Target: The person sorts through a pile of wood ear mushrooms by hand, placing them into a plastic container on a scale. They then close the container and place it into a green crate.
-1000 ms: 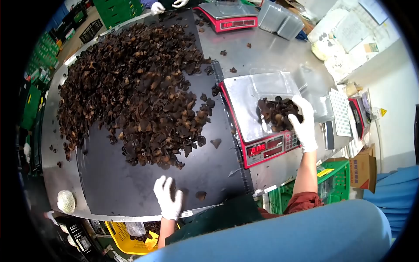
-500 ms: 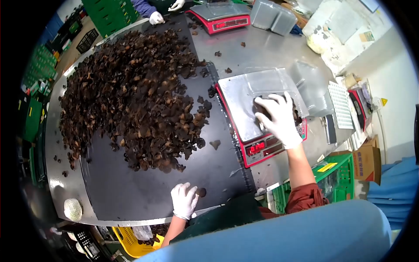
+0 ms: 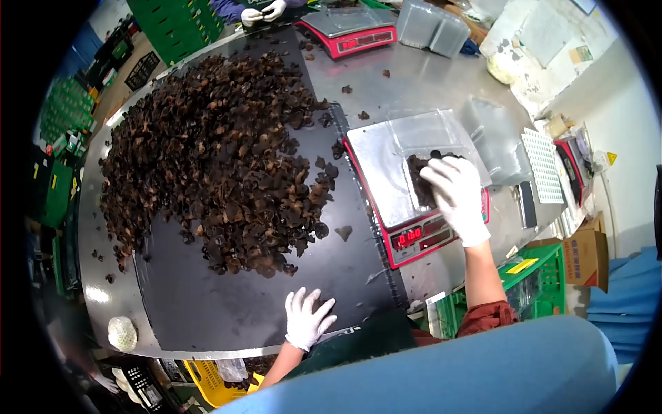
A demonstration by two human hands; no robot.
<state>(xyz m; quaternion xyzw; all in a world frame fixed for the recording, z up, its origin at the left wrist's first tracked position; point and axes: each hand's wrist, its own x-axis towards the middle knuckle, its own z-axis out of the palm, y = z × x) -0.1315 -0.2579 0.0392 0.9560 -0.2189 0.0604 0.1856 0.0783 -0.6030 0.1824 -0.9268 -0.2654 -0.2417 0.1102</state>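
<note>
A big heap of dark brown, crinkled pieces (image 3: 221, 159) covers much of the black mat (image 3: 207, 297). My left hand (image 3: 308, 319), in a white glove, rests at the mat's near edge with its fingers spread and nothing in it. Over the red-framed scale (image 3: 386, 186) at the right, my gloved right hand (image 3: 457, 193) reaches onto dark pieces (image 3: 420, 181) lying in a clear tray on the scale plate. Its fingertips bend down at the pieces, and whether they grip any is hidden. The scale's red display is lit.
A second red scale (image 3: 348, 31) stands at the far side, beside clear containers (image 3: 433, 27). At the far edge a co-worker's gloved hands (image 3: 263, 12) meet. More clear containers (image 3: 496, 141), a white perforated tray (image 3: 542, 165) and a dark phone-like object (image 3: 525, 205) lie right of my scale.
My left hand has spread its fingers; the small dark piece beside it is gone from view. My right hand has shifted slightly, uncovering more of the pieces. The co-worker's hands have come together.
</note>
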